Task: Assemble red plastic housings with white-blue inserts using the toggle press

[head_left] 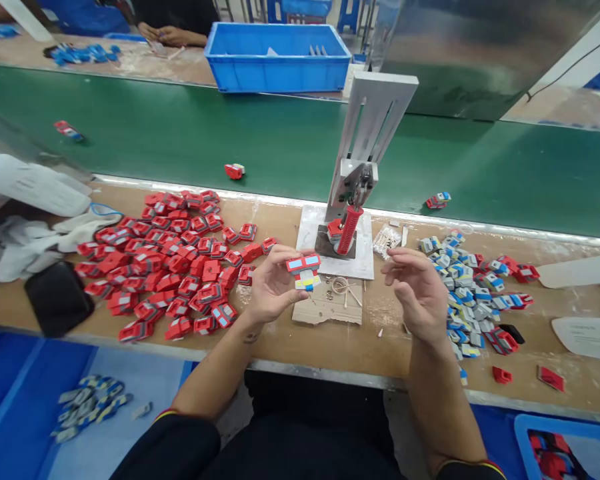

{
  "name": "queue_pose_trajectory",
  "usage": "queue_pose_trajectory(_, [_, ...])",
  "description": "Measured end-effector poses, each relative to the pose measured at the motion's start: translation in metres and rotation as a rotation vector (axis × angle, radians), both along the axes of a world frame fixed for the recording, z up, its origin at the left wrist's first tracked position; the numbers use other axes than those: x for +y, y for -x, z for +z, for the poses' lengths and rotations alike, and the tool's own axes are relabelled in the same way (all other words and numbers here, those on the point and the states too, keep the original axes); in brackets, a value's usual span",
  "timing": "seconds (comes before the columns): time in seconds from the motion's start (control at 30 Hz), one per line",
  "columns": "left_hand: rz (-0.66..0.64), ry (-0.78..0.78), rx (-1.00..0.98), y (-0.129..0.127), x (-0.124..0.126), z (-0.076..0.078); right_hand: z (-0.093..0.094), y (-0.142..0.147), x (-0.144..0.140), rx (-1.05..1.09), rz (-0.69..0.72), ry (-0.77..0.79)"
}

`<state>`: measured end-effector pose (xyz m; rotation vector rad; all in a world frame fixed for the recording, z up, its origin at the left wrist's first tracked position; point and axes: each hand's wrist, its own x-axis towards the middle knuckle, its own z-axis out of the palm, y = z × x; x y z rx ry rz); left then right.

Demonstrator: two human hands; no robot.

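**Toy parts in hand at the bench**

Seen from above, at a brown bench (330,347) beside a green belt (180,140). Left hand (273,283) closed around a small stacked toy piece (304,271), red on top, white, yellow and blue beneath, held just over a cardboard scrap (325,310). Right hand (415,290) empty, fingers loosely curled and spread, hovering near the piece but apart from it. Straight ahead, a small press (360,173) on a white plate (310,230), red handle (349,230) hanging down. To the left, a broad red pile (165,260) of parts; to the right, a grey-blue pile (463,287) with a few red ones mixed in. Three stray parts riding the belt. Across it, a blue crate (280,57) and another person's hands (163,33) resting on the far table. White cloth (30,233) and a black pouch (57,297) at far left.
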<state>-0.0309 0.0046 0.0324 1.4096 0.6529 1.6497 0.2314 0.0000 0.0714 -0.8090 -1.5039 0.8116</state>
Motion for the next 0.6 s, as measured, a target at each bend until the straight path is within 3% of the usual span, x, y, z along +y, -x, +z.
queue_pose_trajectory(0.13, [-0.004,0.081,-0.019,0.004,-0.009,0.002,-0.002,-0.015,0.011,-0.217,-0.049,-0.027])
queue_pose_trajectory(0.23, [-0.026,0.175,-0.085,0.002,-0.008,0.003,-0.006,-0.004,0.025,-0.448,0.074,0.013])
queue_pose_trajectory(0.33, [-0.038,0.405,-0.198,0.001,-0.001,0.006,-0.009,0.013,0.042,-0.565,0.249,0.072])
queue_pose_trajectory(0.47, [-0.026,0.667,-0.351,0.002,0.011,0.011,-0.007,0.025,0.053,-0.527,0.395,0.108])
queue_pose_trajectory(0.6, [-0.030,0.815,-0.415,0.002,0.015,0.011,0.009,0.016,0.038,-0.355,0.476,0.062])
